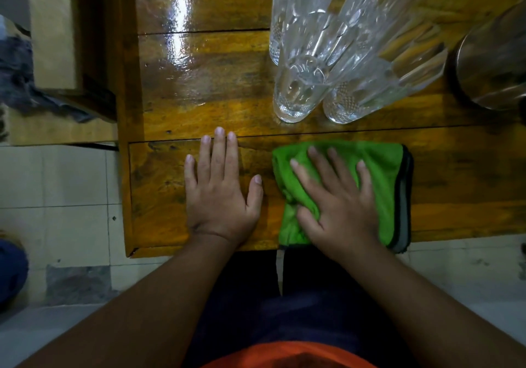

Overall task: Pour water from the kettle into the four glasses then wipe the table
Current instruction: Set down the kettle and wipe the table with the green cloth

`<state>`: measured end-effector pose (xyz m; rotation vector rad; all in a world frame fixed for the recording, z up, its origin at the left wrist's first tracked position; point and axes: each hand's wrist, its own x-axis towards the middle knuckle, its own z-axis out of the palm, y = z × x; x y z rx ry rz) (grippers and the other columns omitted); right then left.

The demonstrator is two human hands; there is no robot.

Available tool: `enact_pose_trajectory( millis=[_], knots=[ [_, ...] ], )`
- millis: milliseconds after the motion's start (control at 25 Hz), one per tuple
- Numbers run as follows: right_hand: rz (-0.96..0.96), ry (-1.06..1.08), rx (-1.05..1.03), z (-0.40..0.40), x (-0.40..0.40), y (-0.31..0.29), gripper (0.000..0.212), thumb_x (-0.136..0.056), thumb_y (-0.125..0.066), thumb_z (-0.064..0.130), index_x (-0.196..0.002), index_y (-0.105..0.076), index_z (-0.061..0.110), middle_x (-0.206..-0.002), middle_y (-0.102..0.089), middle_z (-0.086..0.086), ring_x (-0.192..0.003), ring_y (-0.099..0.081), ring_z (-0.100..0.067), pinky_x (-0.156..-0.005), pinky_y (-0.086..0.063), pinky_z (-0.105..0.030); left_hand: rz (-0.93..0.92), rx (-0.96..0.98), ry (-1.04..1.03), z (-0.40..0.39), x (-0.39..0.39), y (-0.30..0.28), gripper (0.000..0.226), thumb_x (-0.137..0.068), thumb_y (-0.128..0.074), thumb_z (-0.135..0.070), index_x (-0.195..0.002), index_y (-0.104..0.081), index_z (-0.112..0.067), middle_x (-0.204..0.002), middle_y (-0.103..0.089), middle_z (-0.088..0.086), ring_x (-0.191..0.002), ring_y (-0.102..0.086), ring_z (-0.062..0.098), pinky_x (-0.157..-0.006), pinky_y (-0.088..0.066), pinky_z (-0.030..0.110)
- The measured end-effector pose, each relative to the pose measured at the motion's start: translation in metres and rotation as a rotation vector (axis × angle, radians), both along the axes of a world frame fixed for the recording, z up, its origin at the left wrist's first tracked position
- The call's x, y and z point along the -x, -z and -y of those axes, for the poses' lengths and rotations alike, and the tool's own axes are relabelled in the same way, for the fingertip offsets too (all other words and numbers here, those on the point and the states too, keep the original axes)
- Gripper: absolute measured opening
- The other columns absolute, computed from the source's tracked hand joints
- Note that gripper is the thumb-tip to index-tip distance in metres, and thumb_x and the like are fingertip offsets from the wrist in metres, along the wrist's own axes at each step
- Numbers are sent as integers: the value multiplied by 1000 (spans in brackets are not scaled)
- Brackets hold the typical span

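On the varnished wooden table (pixel 199 83) lies a folded green cloth (pixel 381 174) near the front edge. My right hand (pixel 338 197) presses flat on it with spread fingers, the thumb tucked against a fold. My left hand (pixel 219 191) rests flat on the bare wood just left of the cloth. Several tall clear glasses (pixel 313 83) stand close together behind the cloth, with water visible in the front ones. A metal kettle (pixel 495 63) is partly cut off at the right edge.
The table's left edge meets a wooden chair or frame (pixel 85 54) with dark fabric (pixel 17 74) beside it. Tiled floor (pixel 57 185) lies to the left and below. The table surface behind my left hand shines with glare.
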<state>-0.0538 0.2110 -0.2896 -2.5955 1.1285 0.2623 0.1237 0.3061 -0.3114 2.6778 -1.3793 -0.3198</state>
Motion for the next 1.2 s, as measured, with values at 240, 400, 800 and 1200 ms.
enact_pose_trajectory(
  millis=[240,400,800,1200],
  knots=[
    [2,19,4,-2,2,1,77,-87,-52,48,-157,-23,38,-168,-19,3,-156,-12,-22,-122,-7,-57,1,11,-8,0,2,-1,78,-93,-39,-51,-157,-20,-12,-166,-13,6,-153,-8,23,-122,-7,50],
    [3,4,-9,-7,7,0,77,-85,-54,47,-156,-26,39,-167,-22,2,-155,-16,-23,-121,-10,-59,9,17,-8,0,0,0,77,-92,-40,-50,-157,-20,-12,-166,-14,6,-153,-8,24,-122,-7,49],
    [-31,-88,-34,-31,-20,0,76,-91,-47,53,-158,-16,38,-169,-8,4,-156,-4,-21,-122,-4,-59,-20,20,-69,-37,-32,-9,76,-96,-36,-50,-158,-12,-13,-167,-7,6,-154,1,20,-123,-6,46],
    [-42,-81,-7,-28,-21,0,74,-90,-49,52,-157,-20,40,-169,-16,5,-156,-9,-21,-121,-5,-57,-25,28,-66,-37,-31,-2,78,-95,-42,-48,-158,-15,-11,-167,-10,7,-154,-4,21,-123,-3,45]
  ],
)
